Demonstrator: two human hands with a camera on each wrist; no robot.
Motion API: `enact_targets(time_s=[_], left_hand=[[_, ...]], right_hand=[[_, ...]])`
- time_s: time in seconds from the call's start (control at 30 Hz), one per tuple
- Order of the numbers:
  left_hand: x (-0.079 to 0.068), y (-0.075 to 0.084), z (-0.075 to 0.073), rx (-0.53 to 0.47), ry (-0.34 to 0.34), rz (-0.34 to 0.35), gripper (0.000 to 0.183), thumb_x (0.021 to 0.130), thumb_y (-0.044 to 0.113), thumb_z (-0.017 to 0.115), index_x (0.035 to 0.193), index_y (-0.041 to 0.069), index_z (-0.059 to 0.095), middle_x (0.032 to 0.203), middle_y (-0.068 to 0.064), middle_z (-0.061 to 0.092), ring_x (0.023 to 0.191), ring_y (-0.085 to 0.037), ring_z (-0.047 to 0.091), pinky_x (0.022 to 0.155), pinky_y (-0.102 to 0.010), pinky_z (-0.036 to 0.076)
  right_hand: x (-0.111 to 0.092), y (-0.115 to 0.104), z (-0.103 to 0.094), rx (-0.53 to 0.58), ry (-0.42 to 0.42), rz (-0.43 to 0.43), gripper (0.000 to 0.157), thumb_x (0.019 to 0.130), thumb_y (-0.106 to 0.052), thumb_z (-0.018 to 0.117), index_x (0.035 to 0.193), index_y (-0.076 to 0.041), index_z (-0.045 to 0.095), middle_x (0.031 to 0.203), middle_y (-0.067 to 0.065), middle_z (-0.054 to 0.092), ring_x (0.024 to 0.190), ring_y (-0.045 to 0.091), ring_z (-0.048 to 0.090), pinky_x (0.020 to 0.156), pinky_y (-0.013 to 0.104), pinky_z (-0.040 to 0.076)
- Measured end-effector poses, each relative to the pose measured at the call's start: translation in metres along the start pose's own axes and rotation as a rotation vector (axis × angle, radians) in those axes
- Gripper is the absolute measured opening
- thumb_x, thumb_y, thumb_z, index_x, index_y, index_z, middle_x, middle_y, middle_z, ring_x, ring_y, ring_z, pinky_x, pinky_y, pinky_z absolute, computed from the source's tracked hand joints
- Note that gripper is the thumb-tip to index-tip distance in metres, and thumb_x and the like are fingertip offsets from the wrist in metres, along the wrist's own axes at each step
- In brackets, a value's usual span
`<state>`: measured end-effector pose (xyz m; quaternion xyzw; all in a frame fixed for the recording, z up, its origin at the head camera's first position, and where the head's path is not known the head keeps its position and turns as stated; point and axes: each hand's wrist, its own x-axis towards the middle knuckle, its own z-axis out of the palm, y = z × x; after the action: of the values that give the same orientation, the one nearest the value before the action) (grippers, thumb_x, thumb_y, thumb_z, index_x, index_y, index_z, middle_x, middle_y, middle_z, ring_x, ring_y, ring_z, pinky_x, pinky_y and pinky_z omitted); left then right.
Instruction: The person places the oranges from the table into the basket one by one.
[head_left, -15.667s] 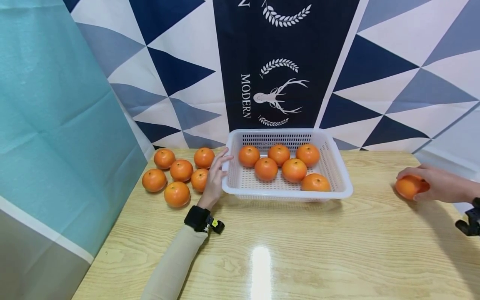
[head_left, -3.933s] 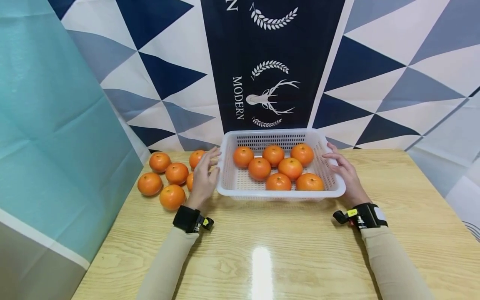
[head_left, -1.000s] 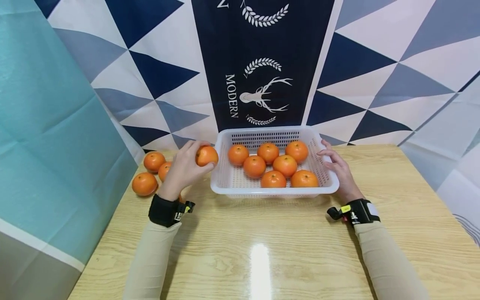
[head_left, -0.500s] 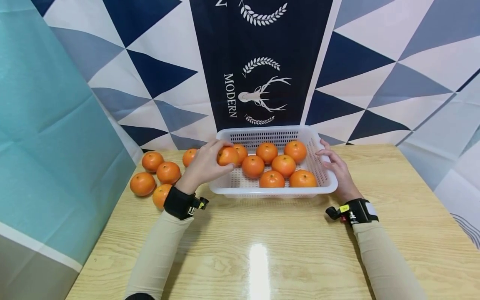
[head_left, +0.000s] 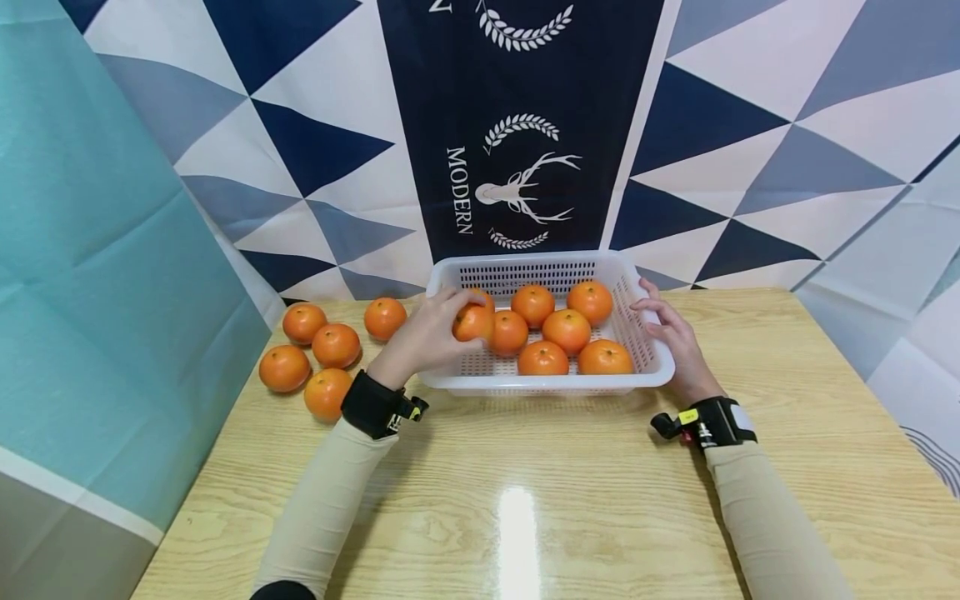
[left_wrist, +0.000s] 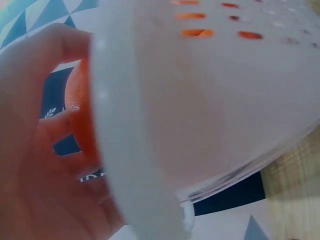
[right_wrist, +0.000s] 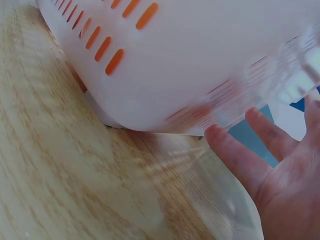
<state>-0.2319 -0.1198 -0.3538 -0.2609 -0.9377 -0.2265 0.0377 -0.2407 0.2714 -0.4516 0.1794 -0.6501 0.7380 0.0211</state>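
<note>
My left hand [head_left: 423,337] grips an orange [head_left: 474,323] over the left end of the white plastic basket [head_left: 555,382], with fingers curled round its far side and thumb at the near side. In the left wrist view that orange [left_wrist: 80,105] is partly hidden behind the blurred basket rim [left_wrist: 115,110]. Several other oranges [head_left: 566,332] lie inside the basket, one partly covered by the held orange. My right hand [head_left: 678,342] rests at the basket's right rim with fingers extended. In the right wrist view its fingertips are right at the slotted basket wall [right_wrist: 190,65].
Several loose oranges [head_left: 336,345] lie on the wooden table [head_left: 600,492] left of the basket. A patterned cloth [head_left: 750,175] hangs close behind the basket, and a teal cloth [head_left: 112,250] borders the left side.
My left hand has picked an orange from the left group and carried it right, over the basket. Earlier, my right hand held an orange far right; it then moved to the basket's right rim.
</note>
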Motion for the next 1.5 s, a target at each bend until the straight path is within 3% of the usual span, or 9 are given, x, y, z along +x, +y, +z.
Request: enact_targets(time_s=[0.23,0.5,0.6,0.73,0.9,1.07,1.33,1.5], left_hand=[[-0.002,-0.003,0.009,0.030,-0.057,0.052,0.051,0.080,0.037,0.073,0.126,0.020,0.059,0.138,-0.012,0.056,0.105,-0.031,0.061,0.091,-0.051,0.054],[-0.001,-0.004,0.016,0.062,-0.107,0.053,0.048,0.077,0.033,0.071,0.123,0.022,0.061,0.133,-0.008,0.060,0.096,-0.026,0.062,0.086,-0.044,0.056],[0.000,-0.004,0.018,0.083,-0.128,0.060,0.046,0.078,0.032,0.070,0.122,0.022,0.062,0.131,-0.006,0.062,0.097,-0.023,0.061,0.087,-0.043,0.056],[0.003,-0.004,0.018,0.107,-0.148,0.079,0.043,0.078,0.033,0.071,0.119,0.022,0.064,0.126,-0.004,0.065,0.101,-0.020,0.060,0.091,-0.041,0.054],[0.007,-0.006,0.016,0.139,-0.194,0.110,0.040,0.080,0.034,0.071,0.117,0.022,0.065,0.121,-0.003,0.067,0.102,-0.019,0.059,0.092,-0.041,0.053],[0.011,-0.008,0.014,0.154,-0.243,0.154,0.037,0.081,0.035,0.071,0.115,0.020,0.065,0.119,-0.003,0.067,0.100,-0.019,0.059,0.092,-0.039,0.053],[0.014,-0.009,0.011,0.158,-0.341,0.174,0.037,0.081,0.032,0.070,0.115,0.019,0.063,0.115,-0.004,0.065,0.098,-0.018,0.057,0.089,-0.034,0.052],[0.019,-0.008,0.010,0.159,-0.390,0.204,0.039,0.081,0.030,0.071,0.115,0.016,0.062,0.114,-0.004,0.067,0.099,-0.020,0.057,0.091,-0.036,0.050]], right_hand=[[0.001,-0.001,-0.001,0.001,-0.009,0.010,0.030,0.103,-0.005,0.040,0.130,0.003,0.050,0.171,0.001,0.006,0.156,0.027,0.000,0.115,0.018,0.035],[0.001,-0.005,-0.002,-0.025,0.009,0.053,0.033,0.103,-0.009,0.041,0.131,0.008,0.044,0.172,-0.001,0.004,0.156,0.024,-0.003,0.126,0.041,0.014],[0.001,-0.006,-0.002,-0.022,0.011,0.053,0.031,0.104,-0.010,0.041,0.130,0.005,0.047,0.172,-0.002,0.004,0.156,0.024,-0.003,0.126,0.044,0.011],[0.002,-0.006,-0.002,-0.027,0.010,0.048,0.029,0.104,-0.010,0.041,0.130,0.002,0.050,0.172,-0.002,0.005,0.156,0.024,-0.002,0.126,0.039,0.016],[0.003,-0.005,-0.002,-0.021,0.005,0.039,0.031,0.103,-0.009,0.041,0.131,0.005,0.047,0.172,-0.002,0.006,0.156,0.024,-0.001,0.124,0.031,0.023],[0.002,-0.004,-0.001,0.017,-0.006,0.003,0.030,0.103,-0.005,0.040,0.128,0.007,0.050,0.171,0.002,0.006,0.156,0.025,-0.002,0.116,0.018,0.033],[0.001,0.000,0.001,0.016,-0.017,0.004,0.030,0.103,-0.004,0.040,0.129,-0.003,0.054,0.171,0.002,0.004,0.156,0.029,-0.001,0.110,0.015,0.039],[0.001,0.001,0.001,0.010,-0.019,-0.001,0.029,0.104,-0.006,0.040,0.129,-0.001,0.053,0.172,0.002,0.004,0.156,0.027,-0.001,0.110,0.014,0.038]])
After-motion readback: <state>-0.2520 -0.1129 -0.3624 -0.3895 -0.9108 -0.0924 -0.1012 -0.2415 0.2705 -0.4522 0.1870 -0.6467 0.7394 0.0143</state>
